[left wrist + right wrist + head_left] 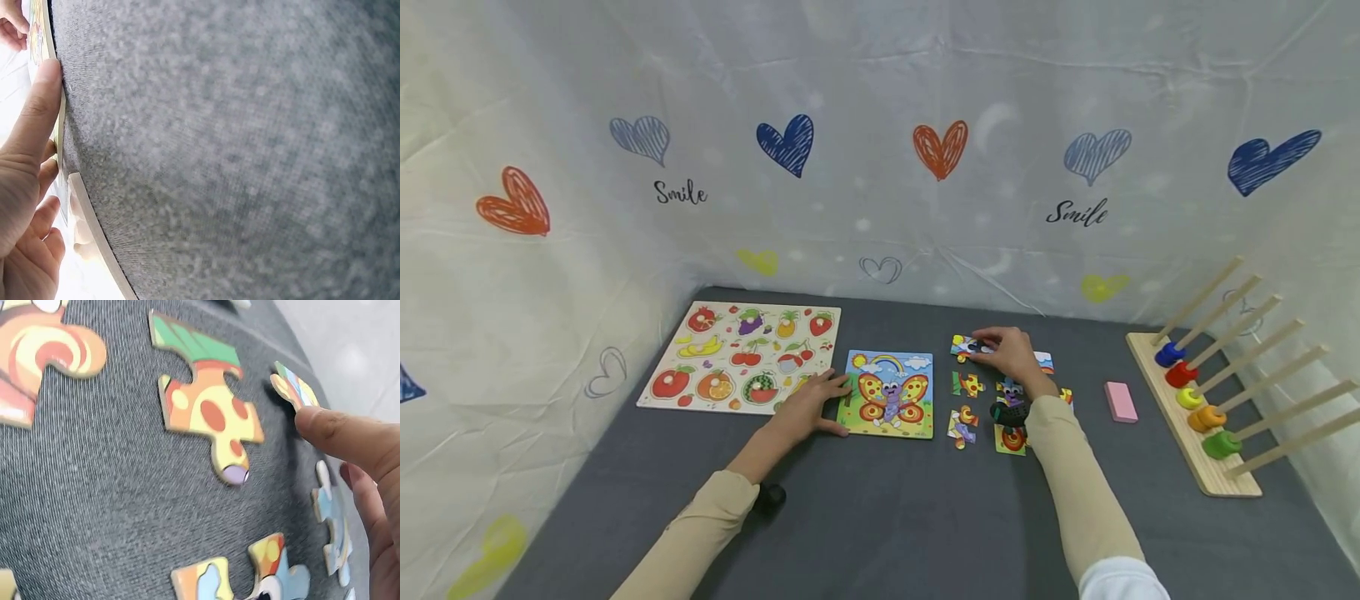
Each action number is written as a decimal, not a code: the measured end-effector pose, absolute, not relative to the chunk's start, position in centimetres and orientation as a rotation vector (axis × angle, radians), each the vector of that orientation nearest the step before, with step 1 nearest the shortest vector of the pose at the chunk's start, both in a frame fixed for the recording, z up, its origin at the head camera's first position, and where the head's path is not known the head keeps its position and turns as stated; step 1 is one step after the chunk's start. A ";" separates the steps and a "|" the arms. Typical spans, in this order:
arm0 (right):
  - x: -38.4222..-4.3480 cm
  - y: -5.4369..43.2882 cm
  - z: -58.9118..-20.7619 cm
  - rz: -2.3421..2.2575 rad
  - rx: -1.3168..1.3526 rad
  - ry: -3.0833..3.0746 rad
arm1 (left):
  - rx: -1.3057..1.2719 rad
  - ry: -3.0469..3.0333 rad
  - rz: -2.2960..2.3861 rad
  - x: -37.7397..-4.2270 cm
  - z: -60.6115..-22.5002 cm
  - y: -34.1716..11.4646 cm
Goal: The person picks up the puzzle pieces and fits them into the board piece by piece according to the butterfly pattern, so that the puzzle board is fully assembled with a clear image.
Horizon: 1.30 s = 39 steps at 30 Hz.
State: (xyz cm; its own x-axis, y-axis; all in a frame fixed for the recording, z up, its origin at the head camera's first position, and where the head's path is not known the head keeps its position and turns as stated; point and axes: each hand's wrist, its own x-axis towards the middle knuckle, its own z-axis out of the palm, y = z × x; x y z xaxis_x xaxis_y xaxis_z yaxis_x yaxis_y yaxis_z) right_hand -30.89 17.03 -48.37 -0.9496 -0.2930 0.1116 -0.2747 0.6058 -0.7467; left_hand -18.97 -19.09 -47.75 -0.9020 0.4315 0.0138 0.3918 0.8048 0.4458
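My left hand (808, 406) rests at the left edge of a square butterfly puzzle board (891, 362), its thumb at the lower left corner. In the left wrist view the straight thumb (37, 112) lies along the board's side. To the right, my right hand (1011, 357) pinches a small puzzle piece (294, 386) at the upper left of the loose pieces. An orange and green wing piece (212, 406) lies just below it on the cloth, and a purple and orange piece (961, 427) lies nearer me. Several other pieces are partly hidden under my right hand and wrist.
A fruit puzzle board (707, 390) lies at the left, close behind my left hand. Right of the loose pieces is a pink block (1121, 402). A wooden peg stand (1195, 433) with coloured beads and tall upright rods stands at the far right. A printed curtain hangs behind the table.
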 end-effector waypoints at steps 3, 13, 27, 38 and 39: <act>-30.8 16.8 -47.9 -1.346 -0.513 2.775 | 0.674 2.901 0.683 -19.0 -47.7 -19.0; -30.0 15.6 -47.2 -1.582 -0.485 2.485 | 0.656 2.884 0.713 -19.0 -47.6 -18.9; -28.8 13.1 -48.2 -1.651 -0.576 2.348 | 0.652 2.877 0.719 -18.9 -47.6 -18.9; -28.0 9.7 -49.6 -1.747 -0.603 2.319 | 0.661 2.869 0.738 -19.0 -47.7 -18.9; -27.9 9.4 -49.7 -1.748 -0.613 2.322 | 0.656 2.867 0.741 -19.0 -47.7 -18.9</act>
